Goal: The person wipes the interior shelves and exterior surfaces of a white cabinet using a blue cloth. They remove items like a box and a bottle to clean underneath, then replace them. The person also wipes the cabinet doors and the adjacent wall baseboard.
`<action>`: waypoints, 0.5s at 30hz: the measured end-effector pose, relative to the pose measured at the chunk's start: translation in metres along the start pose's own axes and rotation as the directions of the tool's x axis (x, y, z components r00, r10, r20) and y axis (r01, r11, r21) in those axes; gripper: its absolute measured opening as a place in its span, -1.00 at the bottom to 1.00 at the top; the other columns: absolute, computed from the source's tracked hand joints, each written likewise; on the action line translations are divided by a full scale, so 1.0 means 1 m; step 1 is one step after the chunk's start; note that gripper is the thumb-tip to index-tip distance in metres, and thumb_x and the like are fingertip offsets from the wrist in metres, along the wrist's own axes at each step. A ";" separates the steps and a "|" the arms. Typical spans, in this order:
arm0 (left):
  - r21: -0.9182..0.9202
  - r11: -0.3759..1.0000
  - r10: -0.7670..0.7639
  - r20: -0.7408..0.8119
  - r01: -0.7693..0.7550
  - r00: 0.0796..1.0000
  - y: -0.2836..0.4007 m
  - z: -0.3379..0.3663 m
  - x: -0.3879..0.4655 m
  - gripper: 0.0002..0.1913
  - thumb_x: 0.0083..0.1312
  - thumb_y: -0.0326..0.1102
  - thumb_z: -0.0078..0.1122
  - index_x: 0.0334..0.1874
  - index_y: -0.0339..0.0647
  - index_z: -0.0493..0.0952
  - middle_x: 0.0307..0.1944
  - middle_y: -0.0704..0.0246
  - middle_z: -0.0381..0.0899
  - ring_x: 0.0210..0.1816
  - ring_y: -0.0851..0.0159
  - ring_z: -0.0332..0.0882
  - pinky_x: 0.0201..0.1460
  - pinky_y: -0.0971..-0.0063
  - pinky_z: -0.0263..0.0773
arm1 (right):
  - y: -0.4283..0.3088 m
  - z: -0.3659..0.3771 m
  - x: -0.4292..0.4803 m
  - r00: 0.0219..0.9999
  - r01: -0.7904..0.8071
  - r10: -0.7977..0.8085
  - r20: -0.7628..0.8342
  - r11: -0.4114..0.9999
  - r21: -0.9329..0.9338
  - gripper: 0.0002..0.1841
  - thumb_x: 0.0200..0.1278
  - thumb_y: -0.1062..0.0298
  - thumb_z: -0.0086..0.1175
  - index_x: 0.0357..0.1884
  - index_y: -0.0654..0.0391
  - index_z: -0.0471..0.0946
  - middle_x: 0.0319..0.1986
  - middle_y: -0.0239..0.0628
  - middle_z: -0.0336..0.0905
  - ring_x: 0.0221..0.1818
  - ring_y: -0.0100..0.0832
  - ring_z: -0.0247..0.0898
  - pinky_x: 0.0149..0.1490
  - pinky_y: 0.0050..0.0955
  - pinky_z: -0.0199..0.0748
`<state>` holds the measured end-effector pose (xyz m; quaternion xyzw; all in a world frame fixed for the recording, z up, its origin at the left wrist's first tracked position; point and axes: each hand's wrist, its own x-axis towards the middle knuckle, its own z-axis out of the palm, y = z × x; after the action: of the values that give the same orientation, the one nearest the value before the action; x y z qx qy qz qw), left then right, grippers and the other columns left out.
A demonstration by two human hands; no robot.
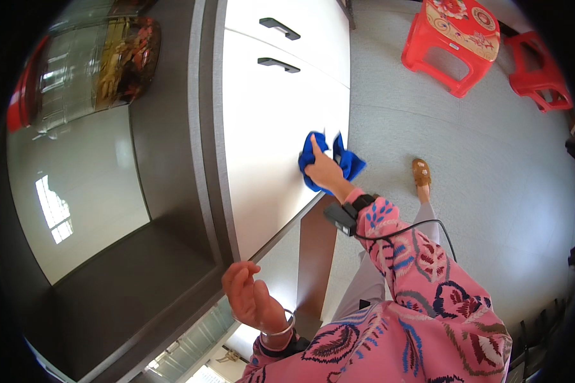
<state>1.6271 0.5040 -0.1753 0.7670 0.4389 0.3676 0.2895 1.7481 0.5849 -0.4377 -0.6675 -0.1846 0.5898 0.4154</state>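
Spread over a blue cloth (308, 160), my right hand (324, 170) presses it against the white cabinet front (268, 134), near its right edge. The cloth is bunched, and a loose corner sticks out past that edge. My left hand (251, 294) is raised by the lower corner of the dark cabinet frame (211, 191), empty, with its fingers loosely curled and the thumb apart. I cannot tell whether it touches the frame. Two black handles (280, 28) are fixed on the upper part of the white front.
On the left, a dark open compartment (139, 268) has a glossy back panel, with a red-lidded clear jar (67, 72) above it. A red stool (453, 43) with a floral top and another red stool (539, 72) stand on the grey floor (484, 158). A black cable (419, 223) trails from my right wrist.
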 end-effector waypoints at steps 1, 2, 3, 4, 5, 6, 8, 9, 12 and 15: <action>-0.034 0.999 0.007 0.015 -0.007 1.000 0.000 0.000 0.000 -0.55 0.03 -0.76 -0.14 0.00 -0.41 0.49 0.02 0.09 0.41 -0.12 0.20 0.45 -0.06 0.35 0.42 | 0.007 0.003 -0.002 1.000 -0.016 0.016 0.018 1.000 -0.014 0.02 0.00 0.28 0.07 0.54 -0.20 -0.21 -0.18 0.18 0.58 -0.12 0.09 0.53 -0.01 -0.21 0.44; 0.008 1.000 -0.001 0.013 0.001 1.000 -0.001 0.002 0.000 -0.57 0.05 -0.74 -0.14 0.00 -0.42 0.49 0.00 0.09 0.43 -0.14 0.19 0.45 -0.08 0.35 0.42 | 0.011 0.006 -0.009 0.998 -0.023 0.023 0.060 1.000 -0.009 0.02 0.02 0.22 0.06 0.53 -0.20 -0.25 -0.11 0.18 0.57 -0.06 0.12 0.52 0.03 -0.14 0.45; 0.032 0.999 0.006 0.011 -0.007 1.000 0.000 0.002 0.001 -0.58 0.06 -0.72 -0.14 0.00 -0.42 0.49 -0.03 0.08 0.44 -0.15 0.19 0.46 -0.09 0.36 0.42 | 0.005 0.012 -0.022 0.996 0.045 -0.052 0.078 0.995 0.092 0.04 0.01 0.26 0.08 0.53 -0.22 -0.26 -0.11 0.15 0.56 -0.10 0.13 0.52 0.03 -0.14 0.45; 0.028 1.000 -0.001 0.001 0.001 1.000 -0.002 0.004 0.001 -0.60 0.08 -0.70 -0.13 0.00 -0.42 0.49 -0.05 0.08 0.45 -0.17 0.18 0.47 -0.11 0.37 0.42 | -0.003 0.013 -0.038 0.990 0.079 -0.092 0.105 0.989 0.127 0.04 0.01 0.30 0.10 0.54 -0.22 -0.24 -0.10 0.18 0.54 -0.09 0.12 0.51 0.02 -0.17 0.45; 0.063 0.997 0.034 0.013 -0.034 0.999 -0.002 0.005 0.002 -0.66 0.12 -0.63 -0.12 -0.04 -0.42 0.49 -0.08 0.08 0.47 -0.20 0.18 0.47 -0.14 0.37 0.41 | -0.015 0.015 -0.059 0.985 0.127 -0.144 0.092 0.978 0.166 0.05 0.01 0.35 0.13 0.54 -0.22 -0.22 -0.09 0.21 0.51 -0.09 0.12 0.50 0.00 -0.19 0.45; 0.074 0.996 0.058 0.003 -0.058 0.998 -0.003 0.006 0.004 -0.71 0.16 -0.57 -0.11 -0.08 -0.41 0.49 -0.11 0.08 0.48 -0.23 0.18 0.47 -0.17 0.38 0.40 | -0.028 0.018 -0.085 0.956 0.264 -0.275 0.104 0.958 0.109 0.04 -0.02 0.36 0.18 0.53 -0.21 -0.14 -0.14 0.16 0.50 -0.14 0.08 0.51 -0.04 -0.19 0.46; 0.141 0.981 0.141 -0.038 -0.134 0.989 -0.004 0.007 0.006 -0.77 0.22 -0.42 -0.10 -0.17 -0.40 0.48 -0.18 0.07 0.49 -0.29 0.18 0.46 -0.23 0.40 0.38 | -0.048 0.029 -0.138 0.834 0.535 -0.529 0.157 0.845 0.009 0.02 -0.10 0.37 0.26 0.50 -0.21 0.01 -0.22 0.06 0.47 -0.21 -0.01 0.52 -0.12 -0.20 0.48; 0.203 0.962 0.196 -0.060 -0.180 0.979 -0.003 0.006 0.008 -0.76 0.25 -0.34 -0.11 -0.22 -0.38 0.47 -0.21 0.07 0.49 -0.31 0.18 0.46 -0.26 0.41 0.37 | -0.054 0.037 -0.162 0.746 0.645 -0.622 0.239 0.764 -0.027 0.01 -0.15 0.35 0.30 0.47 -0.21 0.10 -0.25 0.00 0.45 -0.24 -0.07 0.52 -0.15 -0.20 0.48; 0.341 0.882 0.393 -0.155 -0.325 0.906 0.000 0.006 0.009 -0.66 0.31 -0.14 -0.16 -0.34 -0.34 0.40 -0.30 0.06 0.46 -0.36 0.19 0.42 -0.32 0.39 0.34 | -0.056 0.050 -0.199 0.725 0.689 -0.689 0.021 0.725 -0.016 -0.08 -0.12 0.34 0.25 0.43 -0.28 0.19 -0.34 -0.19 0.39 -0.40 -0.23 0.47 -0.38 -0.32 0.40; 0.313 0.877 0.387 -0.007 -0.365 0.922 0.004 0.002 0.010 -0.66 0.33 -0.19 -0.15 -0.16 -0.40 0.43 -0.25 0.07 0.47 -0.28 0.18 0.41 -0.22 0.38 0.35 | -0.043 0.055 -0.200 0.681 0.721 -0.732 -0.012 0.674 -0.158 -0.16 -0.06 0.36 0.19 0.40 -0.30 0.25 -0.32 -0.20 0.39 -0.44 -0.26 0.41 -0.43 -0.37 0.31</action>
<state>1.6344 0.5103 -0.1703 0.8598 0.3429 0.3709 0.0747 1.6593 0.4818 -0.2753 -0.5879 -0.4600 0.3363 0.5742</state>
